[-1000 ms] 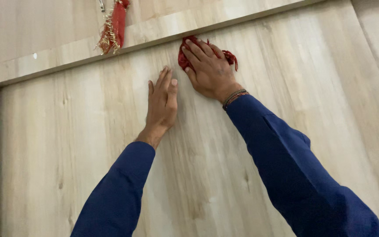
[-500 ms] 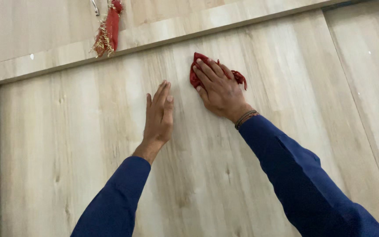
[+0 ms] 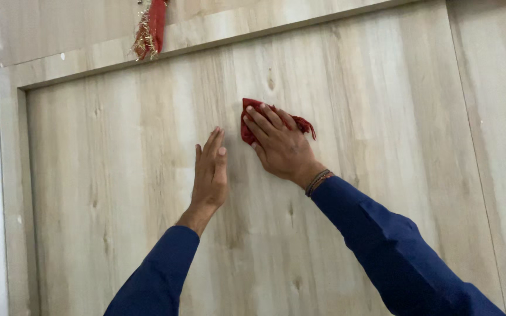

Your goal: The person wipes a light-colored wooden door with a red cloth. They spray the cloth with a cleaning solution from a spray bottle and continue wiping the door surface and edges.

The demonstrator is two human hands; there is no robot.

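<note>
Pale woodgrain door [image 3: 382, 146], crumpled red cloth [image 3: 247, 126]

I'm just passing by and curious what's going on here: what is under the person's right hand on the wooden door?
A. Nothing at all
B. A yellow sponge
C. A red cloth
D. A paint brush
C. The right hand lies flat over a crumpled red cloth, pressing it against the light wooden door, while the left hand rests bare and flat on the door beside it.
</note>
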